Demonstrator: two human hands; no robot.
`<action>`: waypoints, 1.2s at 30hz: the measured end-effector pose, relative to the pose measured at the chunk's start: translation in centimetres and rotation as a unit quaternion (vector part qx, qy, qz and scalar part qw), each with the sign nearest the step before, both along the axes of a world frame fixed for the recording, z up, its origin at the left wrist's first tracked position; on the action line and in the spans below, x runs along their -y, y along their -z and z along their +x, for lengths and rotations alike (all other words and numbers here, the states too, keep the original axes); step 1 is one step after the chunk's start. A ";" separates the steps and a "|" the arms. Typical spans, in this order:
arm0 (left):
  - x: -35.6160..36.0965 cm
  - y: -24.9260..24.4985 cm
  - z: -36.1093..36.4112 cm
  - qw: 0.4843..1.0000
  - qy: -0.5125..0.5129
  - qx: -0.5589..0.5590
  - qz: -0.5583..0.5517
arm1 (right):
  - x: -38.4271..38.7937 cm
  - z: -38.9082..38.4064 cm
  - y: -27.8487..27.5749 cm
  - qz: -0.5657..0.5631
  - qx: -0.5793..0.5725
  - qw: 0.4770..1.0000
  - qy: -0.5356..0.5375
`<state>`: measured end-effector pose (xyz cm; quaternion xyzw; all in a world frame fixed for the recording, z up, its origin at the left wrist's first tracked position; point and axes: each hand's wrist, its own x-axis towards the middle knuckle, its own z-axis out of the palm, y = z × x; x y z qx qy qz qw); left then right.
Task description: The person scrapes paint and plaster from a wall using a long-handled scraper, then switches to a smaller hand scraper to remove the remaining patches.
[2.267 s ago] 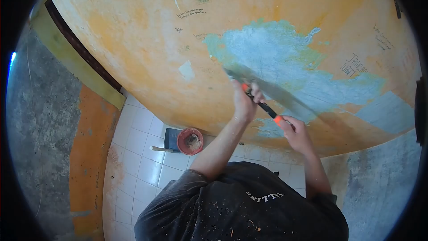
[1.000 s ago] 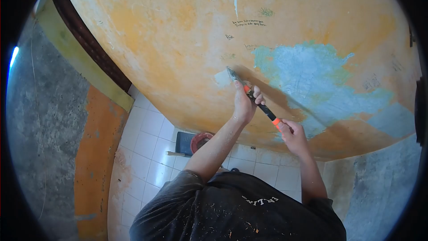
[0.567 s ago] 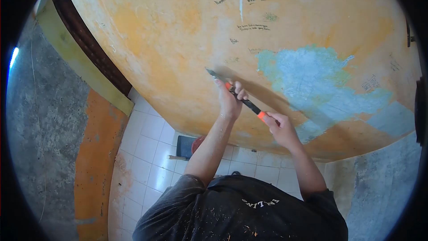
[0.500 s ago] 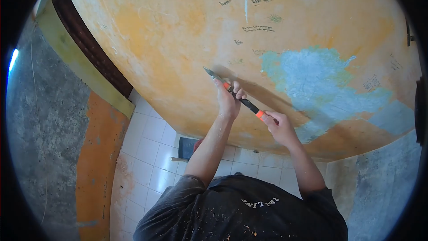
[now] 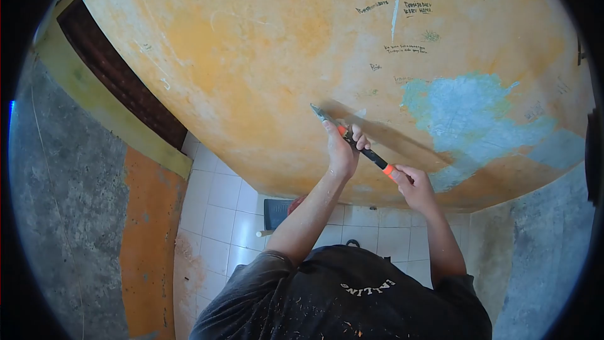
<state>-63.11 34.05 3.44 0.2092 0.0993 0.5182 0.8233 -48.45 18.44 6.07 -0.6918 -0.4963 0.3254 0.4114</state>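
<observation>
A long-handled scraper (image 5: 375, 158) with a black and orange handle slants across the orange wall (image 5: 251, 56). My left hand (image 5: 343, 151) is wrapped round its upper part, just below the grey blade. Lower down, my right hand (image 5: 415, 187) grips the orange end of the handle. The blade tip is at the wall surface, with its shadow beside it; whether it touches cannot be made out. To the right of the tool, a pale blue-green patch (image 5: 465, 113) shows where paint is gone.
A dark tray (image 5: 275, 213) and a partly hidden red object (image 5: 296, 204) are on the white tiled floor (image 5: 217, 221) below the wall. A dark brown door (image 5: 119, 69) is at left. Handwriting (image 5: 418, 7) marks the wall's upper part.
The view has shifted, so the wall markings appear farther right. Both hands and the scraper appear slightly right and lower in view, with the same grip.
</observation>
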 end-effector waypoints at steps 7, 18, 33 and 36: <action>1.0 -0.4 1.1 0.999 0.027 0.000 -0.020 | 1.4 0.9 -1.0 -0.019 -0.018 1.000 0.003; -1.4 -1.0 -3.7 1.000 0.018 0.005 -0.023 | -1.2 -4.4 -1.8 -0.016 0.007 1.000 0.008; -3.9 0.2 -8.9 0.999 0.042 -0.004 0.015 | -2.7 -9.7 -0.3 -0.027 0.021 0.999 0.038; -4.4 0.1 -10.0 1.000 0.021 -0.006 -0.010 | -4.1 -10.8 0.3 0.018 0.050 0.998 0.019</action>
